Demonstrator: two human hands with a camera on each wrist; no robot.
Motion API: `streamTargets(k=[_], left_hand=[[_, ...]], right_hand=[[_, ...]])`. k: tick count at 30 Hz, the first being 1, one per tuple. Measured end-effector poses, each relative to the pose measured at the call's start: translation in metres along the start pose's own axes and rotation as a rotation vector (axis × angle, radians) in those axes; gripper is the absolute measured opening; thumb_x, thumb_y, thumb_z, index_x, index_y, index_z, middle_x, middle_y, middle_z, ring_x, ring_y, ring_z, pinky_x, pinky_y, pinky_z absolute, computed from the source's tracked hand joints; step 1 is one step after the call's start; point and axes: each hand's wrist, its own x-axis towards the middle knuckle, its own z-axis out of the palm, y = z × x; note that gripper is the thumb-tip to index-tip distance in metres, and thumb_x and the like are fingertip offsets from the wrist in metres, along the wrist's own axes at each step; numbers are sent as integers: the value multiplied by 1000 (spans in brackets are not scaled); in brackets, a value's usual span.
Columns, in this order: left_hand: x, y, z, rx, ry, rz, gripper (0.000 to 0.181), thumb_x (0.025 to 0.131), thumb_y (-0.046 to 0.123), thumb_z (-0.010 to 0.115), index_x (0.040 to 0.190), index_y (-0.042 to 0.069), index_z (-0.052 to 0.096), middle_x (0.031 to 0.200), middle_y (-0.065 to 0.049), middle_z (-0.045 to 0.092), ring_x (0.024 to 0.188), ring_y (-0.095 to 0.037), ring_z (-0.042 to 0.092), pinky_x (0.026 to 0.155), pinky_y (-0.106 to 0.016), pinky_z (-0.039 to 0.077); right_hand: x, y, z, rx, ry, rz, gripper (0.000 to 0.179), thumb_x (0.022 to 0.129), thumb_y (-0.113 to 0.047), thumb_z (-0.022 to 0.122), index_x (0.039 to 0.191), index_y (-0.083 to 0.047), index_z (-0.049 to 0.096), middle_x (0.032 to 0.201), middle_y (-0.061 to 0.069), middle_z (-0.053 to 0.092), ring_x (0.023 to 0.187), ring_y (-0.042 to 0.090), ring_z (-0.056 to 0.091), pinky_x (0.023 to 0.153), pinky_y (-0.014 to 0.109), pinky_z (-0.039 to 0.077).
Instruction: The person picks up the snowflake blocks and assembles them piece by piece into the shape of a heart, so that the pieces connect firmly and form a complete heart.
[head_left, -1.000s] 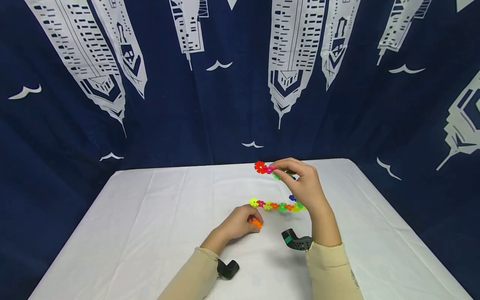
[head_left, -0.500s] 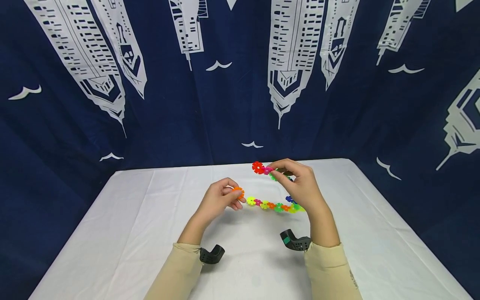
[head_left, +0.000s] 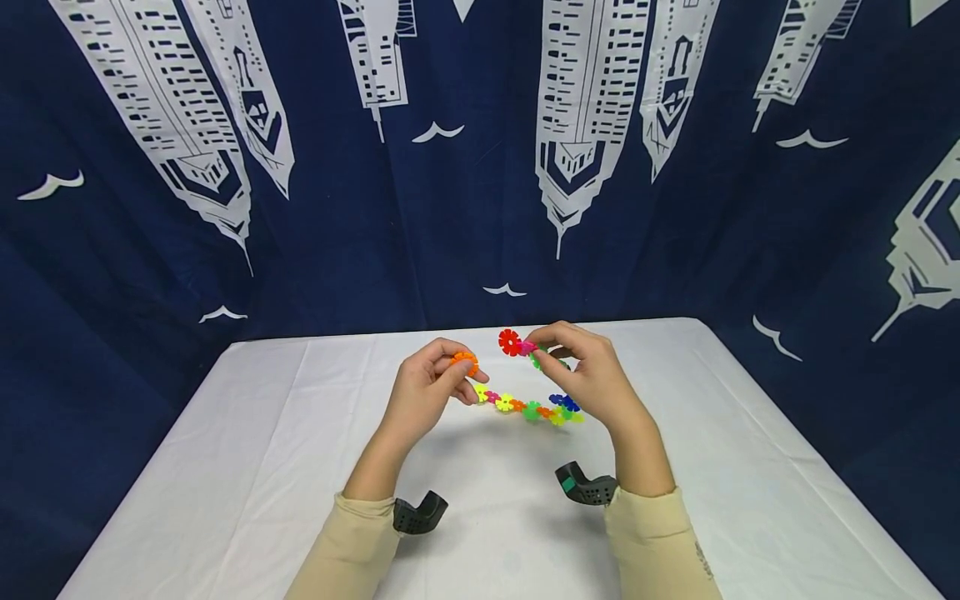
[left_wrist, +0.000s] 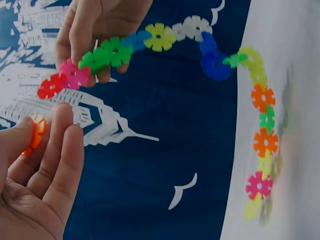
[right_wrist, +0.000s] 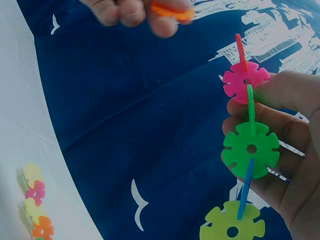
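My left hand point(head_left: 414, 400) pinches an orange notched flower-shaped plastic disc point(head_left: 466, 362) between thumb and fingers. To its right, my right hand point(head_left: 596, 379) grips a chain of interlocked discs near its upper end, at the pink disc point(right_wrist: 243, 81) and green disc point(right_wrist: 251, 150). A red disc point(head_left: 510, 342) forms that end and points toward the orange one, with a small gap between them. In the left wrist view the chain arcs through blue discs point(left_wrist: 216, 65) and down to a pale yellow disc point(left_wrist: 253, 208) at its other end, close over the tablecloth.
A white cloth covers the table point(head_left: 300, 467). Behind it hangs a dark blue curtain point(head_left: 450, 225) printed with white buildings and birds. Black wrist cameras point(head_left: 420, 512) sit at both sleeve cuffs.
My left hand has risen from the table with the orange disc and come up beside the red disc. My right hand has shifted slightly left and down with the chain, whose lower part moved left.
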Motion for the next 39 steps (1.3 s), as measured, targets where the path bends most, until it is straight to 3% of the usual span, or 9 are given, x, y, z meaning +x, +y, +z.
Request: streamTargets(k=[8,15,20,27,32,39], left_hand=[[-5,5,6,-62,33,94,15,97,7,63,112,6,68,86,-24,73,56,-19,68,63,-33,62],[-5,7,4,-19,52,126,16,99,4,58,114,3,63,84,-24,72,56,-16,66,63,-30,61],[-5,8,3,-37,55,145,12,99,3,59,110,0,56,86,-26,72,55,-17,66,64,-30,61],[-5,7,4,-40,104,166,10,95,4,65,104,1,63,83,-24,71,55,-16,67,62,-31,61],[-5,7,5,-32,105,196,12,93,2,67,104,-1,66,84,-24,71,56,-15,67,63,-31,61],[-6,5,7,5,109,300,14,92,3,68,104,-4,71,81,-23,73,55,-16,68,62,-31,61]], right_hand=[[2,-6,9,18,-23,-20,21,90,2,64,105,-12,70,100,0,75,89,12,68,78,32,58],[3,-10,18,31,-29,-36,32,88,2,58,110,-16,73,101,-2,74,86,10,60,72,24,51],[3,-11,21,61,-21,-56,36,88,3,58,111,-20,75,100,-6,74,82,8,53,67,25,46],[3,-11,24,109,-40,-72,21,86,-10,78,105,-18,76,97,-3,74,79,10,50,62,26,42],[4,-12,26,118,-22,-91,27,76,-14,86,101,-16,76,94,-2,74,80,9,52,60,22,40],[5,-15,27,92,14,-107,33,73,-12,88,105,-15,76,93,-1,75,79,8,54,56,20,39]])
